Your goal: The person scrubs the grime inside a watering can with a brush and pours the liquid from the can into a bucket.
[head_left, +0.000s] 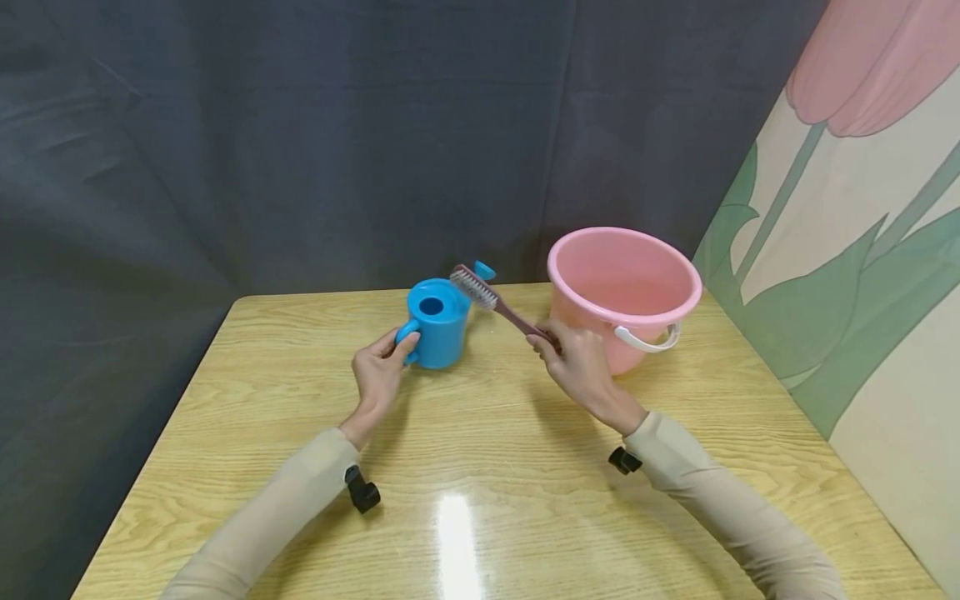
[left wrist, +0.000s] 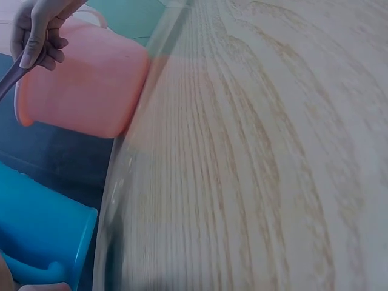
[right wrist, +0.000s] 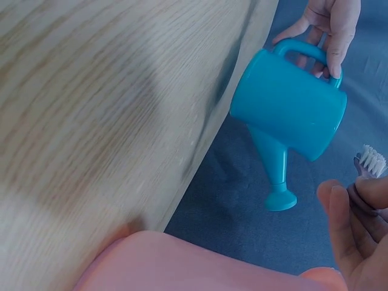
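A blue watering can (head_left: pixel 441 333) is upright near the back of the table, its spout and sprinkler head (right wrist: pixel 280 199) pointing away from the handle. My left hand (head_left: pixel 377 375) grips the can's handle (right wrist: pixel 306 50) from the left. In my right hand (head_left: pixel 583 367) is a scrub brush (head_left: pixel 498 307) with a long dark handle, pinched between thumb and fingers. The brush's pale bristles (head_left: pixel 472 287) are raised beside the can's top, overlapping the spout in the head view. Just behind the right hand stands a pink bucket (head_left: pixel 626 279).
The bucket's white carrying handle (head_left: pixel 648 340) hangs down at its front right. Both stand on a wood-grain table (head_left: pixel 480 467). A dark cloth (head_left: pixel 337 150) hangs behind the table, and a wall painted with tulips (head_left: pixel 847 275) rises on the right.
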`<state>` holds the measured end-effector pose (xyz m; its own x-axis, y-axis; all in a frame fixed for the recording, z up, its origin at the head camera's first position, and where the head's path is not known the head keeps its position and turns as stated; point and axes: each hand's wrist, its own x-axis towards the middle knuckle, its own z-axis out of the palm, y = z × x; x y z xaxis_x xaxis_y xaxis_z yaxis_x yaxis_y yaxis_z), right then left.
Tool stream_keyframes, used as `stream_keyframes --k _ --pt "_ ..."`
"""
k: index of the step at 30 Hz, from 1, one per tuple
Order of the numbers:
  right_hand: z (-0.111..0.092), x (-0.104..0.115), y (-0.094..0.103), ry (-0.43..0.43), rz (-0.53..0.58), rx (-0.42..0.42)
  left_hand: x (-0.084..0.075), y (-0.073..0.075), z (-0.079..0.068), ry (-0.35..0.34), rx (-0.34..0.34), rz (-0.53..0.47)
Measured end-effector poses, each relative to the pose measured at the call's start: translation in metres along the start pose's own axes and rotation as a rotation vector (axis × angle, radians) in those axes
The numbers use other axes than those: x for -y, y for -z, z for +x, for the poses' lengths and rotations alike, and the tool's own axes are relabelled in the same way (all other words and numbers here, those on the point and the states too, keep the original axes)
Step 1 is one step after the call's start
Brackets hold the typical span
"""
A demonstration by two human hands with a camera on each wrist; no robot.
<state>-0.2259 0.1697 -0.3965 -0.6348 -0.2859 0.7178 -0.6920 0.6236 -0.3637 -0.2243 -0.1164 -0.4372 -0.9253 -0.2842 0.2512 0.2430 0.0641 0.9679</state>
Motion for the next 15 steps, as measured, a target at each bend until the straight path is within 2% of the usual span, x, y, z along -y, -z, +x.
stream_keyframes --k 4,11,15 --pt "0.001 0.000 0.001 -0.006 0.001 0.003 -0.001 -0.003 -0.001 -0.016 -0.012 -0.006" --pt "0.002 0.001 0.004 -0.038 0.028 0.024 -0.031 -0.009 -0.014 -0.052 -0.002 0.008" --pt "0.005 0.004 0.010 -0.074 0.087 0.045 -0.034 -0.011 -0.017 -0.051 0.011 0.025"
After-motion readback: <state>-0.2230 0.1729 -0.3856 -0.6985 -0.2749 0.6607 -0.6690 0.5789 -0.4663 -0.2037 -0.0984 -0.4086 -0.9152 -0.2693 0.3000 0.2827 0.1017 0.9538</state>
